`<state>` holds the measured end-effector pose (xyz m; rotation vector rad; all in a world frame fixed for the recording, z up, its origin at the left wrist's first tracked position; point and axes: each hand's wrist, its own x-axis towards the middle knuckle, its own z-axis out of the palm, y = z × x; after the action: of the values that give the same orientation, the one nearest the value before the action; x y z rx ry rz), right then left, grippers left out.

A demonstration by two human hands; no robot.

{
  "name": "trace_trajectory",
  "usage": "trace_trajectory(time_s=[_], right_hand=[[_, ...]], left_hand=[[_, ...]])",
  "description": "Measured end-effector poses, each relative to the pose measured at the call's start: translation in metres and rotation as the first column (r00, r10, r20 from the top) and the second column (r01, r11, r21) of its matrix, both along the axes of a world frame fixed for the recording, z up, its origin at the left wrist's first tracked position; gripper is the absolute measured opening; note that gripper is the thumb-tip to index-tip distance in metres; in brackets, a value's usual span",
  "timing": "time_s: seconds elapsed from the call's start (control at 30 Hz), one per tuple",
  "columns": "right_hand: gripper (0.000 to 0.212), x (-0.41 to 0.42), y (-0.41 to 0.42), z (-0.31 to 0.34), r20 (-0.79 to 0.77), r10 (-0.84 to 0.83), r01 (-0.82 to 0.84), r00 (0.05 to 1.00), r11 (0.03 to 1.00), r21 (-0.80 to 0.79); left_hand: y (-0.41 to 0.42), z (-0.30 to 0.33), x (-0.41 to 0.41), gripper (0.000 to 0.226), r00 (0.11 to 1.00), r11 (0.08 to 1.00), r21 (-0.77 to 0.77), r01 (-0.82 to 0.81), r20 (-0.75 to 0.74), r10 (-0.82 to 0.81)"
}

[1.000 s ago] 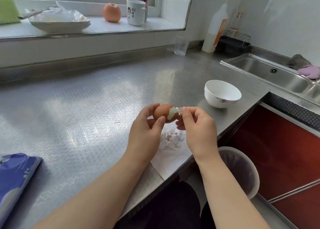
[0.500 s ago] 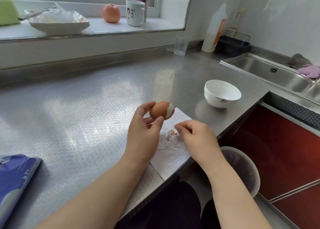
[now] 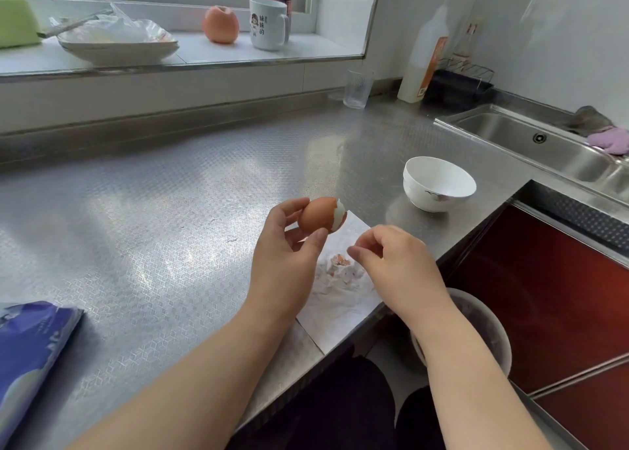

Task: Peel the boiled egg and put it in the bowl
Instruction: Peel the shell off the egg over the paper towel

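Moments after pulling a flake from the egg's tip, the right hand has dropped away from it and now hovers low over the paper, fingers loosely curled with thumb and fingertips close together; whether a fragment is pinched there cannot be told. A steel counter carries the scene, with a sink set in at far right. Near the counter's front edge lies a white paper sheet, on it a scatter of shell pieces. Beyond the paper, apart from both hands, stands the white bowl, nothing visible inside. The left hand holds the egg above the paper, thumb and fingertips curled round its brown shell. Only the right-hand end shows bare white. Peeling looks barely begun: most shell remains, and the transfer to the bowl is yet to come.
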<state>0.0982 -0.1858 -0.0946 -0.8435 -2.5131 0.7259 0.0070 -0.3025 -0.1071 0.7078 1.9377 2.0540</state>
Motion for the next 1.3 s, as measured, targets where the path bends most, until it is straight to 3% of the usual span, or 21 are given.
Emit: trace_trajectory(time_s=[0.1, 0.2, 0.3, 0.5, 0.63, 0.7, 0.77, 0.83, 0.97, 1.07, 1.2, 1.3], right_hand=[[0.039, 0.001, -0.002, 0.0, -0.105, 0.02, -0.036, 0.994, 0.988, -0.15], [0.025, -0.004, -0.008, 0.003, -0.336, -0.093, -0.036, 0.937, 0.933, -0.359], [0.018, -0.007, -0.011, 0.005, -0.393, -0.162, 0.005, 0.905, 0.928, -0.373], [0.003, -0.006, -0.008, 0.002, -0.267, -0.194, 0.108, 0.944, 0.946, -0.306], [0.028, -0.003, -0.007, 0.002, -0.052, -0.167, 0.159, 0.985, 0.979, -0.127], [0.031, -0.001, -0.008, 0.002, 0.012, -0.131, 0.131, 0.991, 0.989, -0.072], [0.012, 0.0, -0.008, 0.002, 0.022, -0.034, 0.035, 0.999, 0.999, -0.016], [0.027, 0.003, -0.009, 0.001, 0.051, 0.058, -0.059, 0.997, 0.998, 0.018], [0.019, 0.005, -0.009, 0.003, -0.071, 0.013, -0.016, 0.997, 0.999, -0.034], [0.048, 0.002, -0.008, 0.003, -0.114, 0.045, -0.069, 0.992, 0.974, -0.217], [0.015, -0.009, -0.015, 0.005, -0.431, -0.13, -0.078, 0.893, 0.899, -0.432], [0.014, -0.016, -0.019, 0.002, -0.513, -0.252, -0.052, 0.82, 0.861, -0.505]], left_hand=[[0.0, 0.0, 0.002, 0.038, 0.999, 0.999, 0.02, 0.036, 0.015, -0.037], [0.0, 0.001, 0.003, 0.039, 0.997, 0.997, 0.022, 0.072, 0.017, -0.073], [-0.001, 0.001, 0.004, 0.039, 0.996, 0.995, 0.03, 0.09, 0.015, -0.091], [-0.001, 0.002, 0.004, 0.038, 0.997, 0.995, 0.061, 0.072, 0.029, -0.074], [-0.001, 0.003, 0.003, 0.037, 0.998, 0.996, 0.077, 0.047, 0.043, -0.05], [-0.002, 0.004, 0.003, 0.037, 0.998, 0.996, 0.085, 0.035, 0.049, -0.04], [-0.002, 0.004, 0.003, 0.038, 0.998, 0.996, 0.089, 0.033, 0.056, -0.038], [-0.002, 0.003, 0.003, 0.038, 0.997, 0.995, 0.091, 0.038, 0.061, -0.043], [-0.002, 0.003, 0.003, 0.038, 0.997, 0.995, 0.087, 0.047, 0.059, -0.052], [-0.002, 0.003, 0.004, 0.038, 0.995, 0.993, 0.103, 0.06, 0.069, -0.067], [-0.002, 0.003, 0.005, 0.038, 0.991, 0.988, 0.119, 0.1, 0.078, -0.11], [-0.001, 0.004, 0.006, 0.039, 0.987, 0.984, 0.129, 0.124, 0.088, -0.136]])
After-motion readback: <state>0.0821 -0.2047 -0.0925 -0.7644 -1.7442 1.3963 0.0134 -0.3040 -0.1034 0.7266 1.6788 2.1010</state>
